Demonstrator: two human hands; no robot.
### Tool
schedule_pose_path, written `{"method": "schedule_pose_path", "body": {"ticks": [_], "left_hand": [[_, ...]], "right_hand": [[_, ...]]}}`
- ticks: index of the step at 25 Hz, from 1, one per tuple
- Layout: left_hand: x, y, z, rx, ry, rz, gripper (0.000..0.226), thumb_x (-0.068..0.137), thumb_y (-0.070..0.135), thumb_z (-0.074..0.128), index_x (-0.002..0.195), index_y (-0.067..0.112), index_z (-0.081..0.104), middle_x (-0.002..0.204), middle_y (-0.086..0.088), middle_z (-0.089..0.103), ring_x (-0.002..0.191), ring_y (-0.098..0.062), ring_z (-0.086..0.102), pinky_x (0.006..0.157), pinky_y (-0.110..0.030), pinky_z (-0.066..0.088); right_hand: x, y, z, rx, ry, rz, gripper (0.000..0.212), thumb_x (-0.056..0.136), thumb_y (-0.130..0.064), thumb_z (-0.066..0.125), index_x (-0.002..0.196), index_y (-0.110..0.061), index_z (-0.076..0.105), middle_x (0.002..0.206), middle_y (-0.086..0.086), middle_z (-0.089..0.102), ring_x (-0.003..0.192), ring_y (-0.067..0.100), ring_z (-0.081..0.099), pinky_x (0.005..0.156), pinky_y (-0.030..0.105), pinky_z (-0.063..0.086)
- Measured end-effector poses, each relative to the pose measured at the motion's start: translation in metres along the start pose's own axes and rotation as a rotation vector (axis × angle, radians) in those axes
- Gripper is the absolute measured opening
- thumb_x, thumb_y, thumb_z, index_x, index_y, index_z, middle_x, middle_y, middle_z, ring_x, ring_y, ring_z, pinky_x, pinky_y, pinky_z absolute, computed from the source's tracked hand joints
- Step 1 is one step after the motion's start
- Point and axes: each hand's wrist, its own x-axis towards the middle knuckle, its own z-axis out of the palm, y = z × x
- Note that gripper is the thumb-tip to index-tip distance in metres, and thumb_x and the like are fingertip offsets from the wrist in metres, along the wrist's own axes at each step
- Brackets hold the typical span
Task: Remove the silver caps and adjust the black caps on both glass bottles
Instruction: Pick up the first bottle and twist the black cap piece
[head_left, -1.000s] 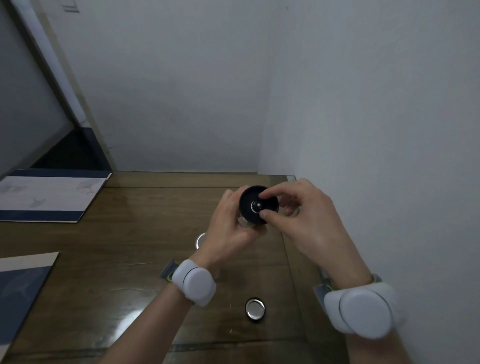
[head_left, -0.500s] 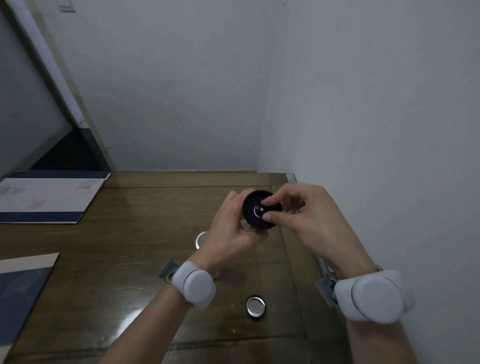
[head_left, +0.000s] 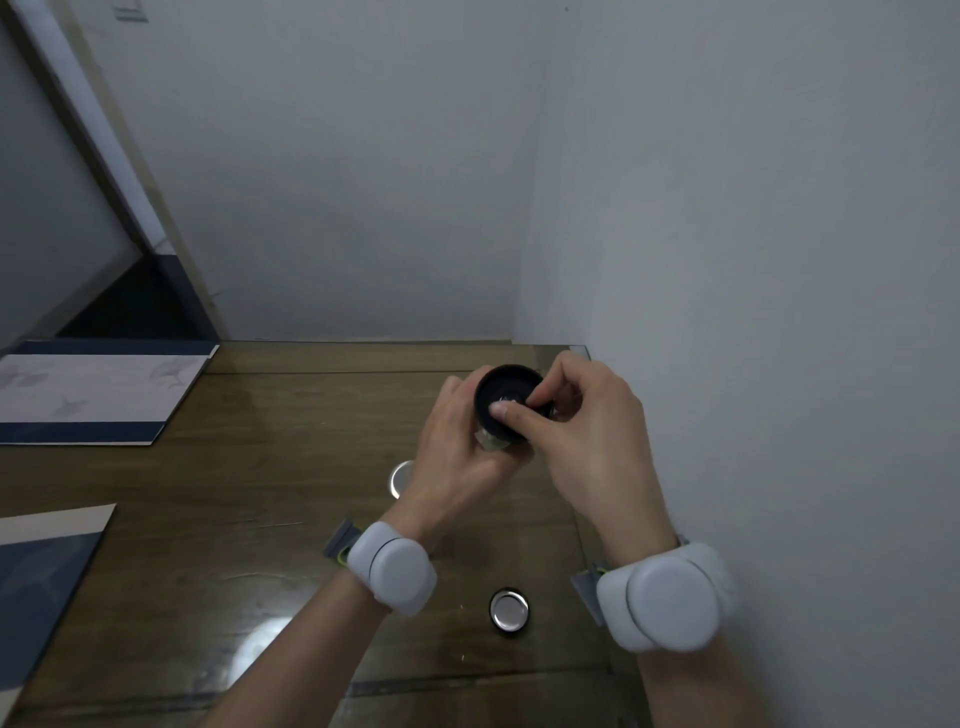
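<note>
Up above the table (head_left: 218, 499), the left hand (head_left: 457, 457) grips a glass bottle (head_left: 489, 439) while right hand (head_left: 587, 441) fingertips pinch its black cap (head_left: 501, 395).

Wall (head_left: 753, 260) crowds the right, open table (head_left: 234, 493) leftward (papers (head_left: 98, 395) at edge)

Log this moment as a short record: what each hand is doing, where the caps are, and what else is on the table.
left hand: grips the glass bottle from the side
right hand: thumb and fingers pinch at the centre of the black cap
black cap: on the bottle, facing the camera
silver cap: on the table, near edge
second silver disc: on the table, partly hidden by the left hand
booklets: left side of the table
</note>
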Motion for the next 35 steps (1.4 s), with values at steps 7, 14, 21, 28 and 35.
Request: {"method": "schedule_pose_path", "body": {"ticks": [7,14,21,28,35], "left_hand": [[0.004,0.001,-0.001,-0.005,0.025,0.029,0.038,0.078,0.026,0.072,0.115,0.032,0.065,0.098,0.042,0.06,0.105,-0.033,0.06,0.09,-0.06,0.054],[0.011,0.008,-0.003,0.018,0.022,0.105,0.046,0.077,0.038,0.069,0.109,0.069,0.057,0.105,0.054,0.055,0.104,-0.031,0.062,0.085,-0.049,0.057],[0.016,0.001,-0.016,0.047,-0.118,0.135,0.075,0.07,0.019,0.073,0.104,0.081,0.05,0.103,0.051,0.058,0.105,-0.024,0.059,0.081,-0.016,0.048],[0.015,0.005,-0.013,0.078,-0.101,0.139,0.069,0.069,0.017,0.071,0.101,0.075,0.053,0.101,0.051,0.056,0.102,-0.03,0.058,0.083,-0.039,0.052],[0.017,-0.003,-0.008,0.087,-0.032,0.133,0.033,0.074,0.032,0.068,0.104,0.043,0.063,0.099,0.027,0.066,0.099,-0.024,0.054,0.083,-0.045,0.052]], "right_hand": [[-0.006,-0.007,0.012,-0.011,0.128,-0.007,0.033,0.075,-0.045,0.083,0.076,-0.029,0.054,0.086,-0.011,0.053,0.075,-0.001,0.053,0.058,0.008,0.039],[-0.007,-0.01,0.015,-0.029,0.205,-0.032,0.033,0.075,-0.052,0.081,0.08,-0.03,0.056,0.088,-0.013,0.05,0.076,-0.003,0.054,0.056,0.007,0.037],[0.005,-0.006,-0.028,-0.11,-0.118,-0.184,0.021,0.075,-0.034,0.083,0.093,-0.036,0.073,0.093,-0.01,0.057,0.081,0.003,0.06,0.074,0.024,0.049],[-0.001,-0.007,-0.024,-0.15,0.015,-0.159,0.012,0.075,-0.036,0.084,0.079,-0.034,0.073,0.09,-0.011,0.057,0.08,0.004,0.059,0.066,0.025,0.047],[-0.01,-0.008,-0.01,-0.141,0.125,-0.105,0.011,0.078,-0.038,0.082,0.08,-0.034,0.072,0.094,-0.013,0.053,0.091,0.004,0.057,0.063,0.008,0.034]]}}
